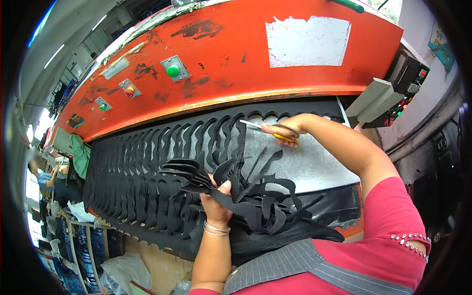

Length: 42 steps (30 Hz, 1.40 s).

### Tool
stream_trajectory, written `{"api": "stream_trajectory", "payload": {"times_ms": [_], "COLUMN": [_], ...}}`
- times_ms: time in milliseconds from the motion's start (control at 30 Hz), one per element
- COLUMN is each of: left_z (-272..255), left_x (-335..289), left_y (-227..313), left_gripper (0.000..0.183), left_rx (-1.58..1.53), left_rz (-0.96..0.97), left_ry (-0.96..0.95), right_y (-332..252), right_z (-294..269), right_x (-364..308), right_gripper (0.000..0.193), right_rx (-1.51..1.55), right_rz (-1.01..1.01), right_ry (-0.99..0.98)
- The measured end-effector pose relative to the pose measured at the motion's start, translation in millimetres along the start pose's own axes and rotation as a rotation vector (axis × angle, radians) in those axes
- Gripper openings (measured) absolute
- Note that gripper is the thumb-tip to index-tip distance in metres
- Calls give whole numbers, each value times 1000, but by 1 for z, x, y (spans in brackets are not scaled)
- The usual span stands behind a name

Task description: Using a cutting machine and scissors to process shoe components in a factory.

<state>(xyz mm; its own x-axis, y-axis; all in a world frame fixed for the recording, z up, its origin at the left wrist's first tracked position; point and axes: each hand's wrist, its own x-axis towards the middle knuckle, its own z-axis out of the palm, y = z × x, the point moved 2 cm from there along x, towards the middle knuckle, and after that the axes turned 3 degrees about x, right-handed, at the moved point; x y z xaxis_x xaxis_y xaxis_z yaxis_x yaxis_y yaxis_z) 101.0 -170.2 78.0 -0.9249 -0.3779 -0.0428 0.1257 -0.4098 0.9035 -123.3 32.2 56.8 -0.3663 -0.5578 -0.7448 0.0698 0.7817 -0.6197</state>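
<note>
Head view. We record the left hand (218, 204) near the centre, its grip clamped on a bunch of wavy black strips (189, 169); the strips fan out to the left of the fingers, and more trail to the right in a loose tangle (268, 209). Two silver bangles (216, 229) circle that wrist.

The right hand (287, 129) lies farther off and to the right, its grip closed round yellow-handled scissors (251, 124). The blades point left at the far ends of the strips; we cannot tell whether they touch them.

The stack of black sheet material (142, 196), cut into scalloped rows, covers the left and middle of the worktop (314, 162); to the right we see bare grey metal.

Along the far side stands an orange-red machine (226, 59) with a large green button (172, 71), a red button (129, 92) and a white patch (308, 42). At far left we note a co-worker in blue (46, 180).
</note>
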Motion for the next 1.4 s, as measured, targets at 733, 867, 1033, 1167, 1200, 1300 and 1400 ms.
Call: {"api": "stream_trajectory", "payload": {"times_ms": [733,867,1033,1167,1200,1300,1400], "left_z": [-54,-66,-78,-100,-111,-144,-156], "left_x": [43,51,54,36,30,28,26], "left_y": [32,35,38,42,43,42,41], "left_gripper": [18,19,22,22,22,26,39], "left_rx": [480,492,460,414,483,383,478], "left_rz": [488,513,525,490,529,200,206], "left_ry": [-947,-926,-963,-1093,-1061,-863,-966], "right_y": [-65,-95,-85,-80,-77,-70,-78], "right_z": [46,61,76,86,98,138,150], "right_x": [4,28,4,-5,-9,-22,-37], "right_gripper": [103,93,78,76,73,70,56], "right_rx": [-67,-136,100,-46,-93,-168,-6], "right_rz": [232,297,339,205,201,281,302], "right_ry": [267,345,461,583,504,378,600]}}
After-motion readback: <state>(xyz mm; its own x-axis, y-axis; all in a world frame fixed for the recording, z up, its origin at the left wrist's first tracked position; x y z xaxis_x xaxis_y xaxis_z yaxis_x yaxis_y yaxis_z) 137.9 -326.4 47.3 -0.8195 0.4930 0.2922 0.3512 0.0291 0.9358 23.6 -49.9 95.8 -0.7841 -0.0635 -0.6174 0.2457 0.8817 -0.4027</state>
